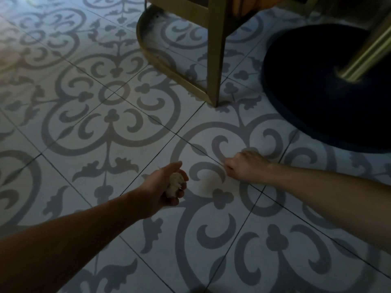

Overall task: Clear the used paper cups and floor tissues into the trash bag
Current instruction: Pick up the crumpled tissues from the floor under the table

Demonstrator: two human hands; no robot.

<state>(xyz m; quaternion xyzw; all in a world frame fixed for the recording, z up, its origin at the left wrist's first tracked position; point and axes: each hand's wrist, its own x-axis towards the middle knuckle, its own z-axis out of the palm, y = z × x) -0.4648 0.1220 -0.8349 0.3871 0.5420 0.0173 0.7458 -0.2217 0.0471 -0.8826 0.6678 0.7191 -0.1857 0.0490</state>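
Note:
My left hand (165,185) is stretched out low over the patterned floor, fingers curled around a crumpled white tissue (175,184). My right hand (245,166) is down at the floor to the right of it, fingers closed in a loose fist with the knuckles toward the tiles. What the right hand holds, if anything, is hidden under the fingers. No trash bag or paper cup is in view.
A gold metal chair frame (213,66) stands on the tiles just beyond the hands. To its right is a dark round table base (317,98) with a gold post (368,53). The grey-patterned tile floor (95,127) spreads to the left and front.

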